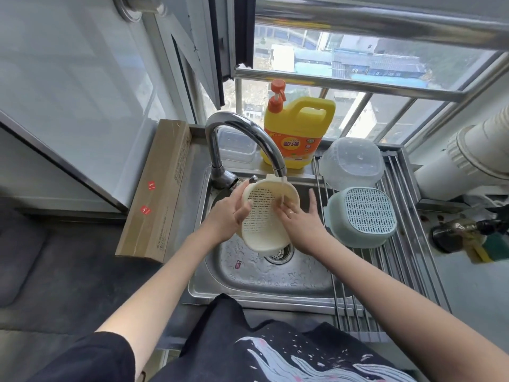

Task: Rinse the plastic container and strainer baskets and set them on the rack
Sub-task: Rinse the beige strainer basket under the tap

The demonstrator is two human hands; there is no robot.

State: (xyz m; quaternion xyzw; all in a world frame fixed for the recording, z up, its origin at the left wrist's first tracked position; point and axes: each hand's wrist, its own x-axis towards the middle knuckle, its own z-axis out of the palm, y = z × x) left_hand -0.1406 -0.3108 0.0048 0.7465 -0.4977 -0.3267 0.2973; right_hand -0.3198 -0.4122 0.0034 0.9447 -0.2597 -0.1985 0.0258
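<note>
A cream strainer basket is tilted over the sink, under water running from the faucet. My left hand grips its left rim. My right hand reaches inside it with the fingers spread against the mesh, a ring on one finger. A clear plastic container lies upside down at the back of the metal rack. A pale blue-green strainer basket lies upside down in front of it on the same rack.
A yellow detergent bottle with an orange pump stands behind the sink. A long cardboard box lies left of the sink. Right of the rack are a dark scrubber and a green sponge. A white pipe runs at far right.
</note>
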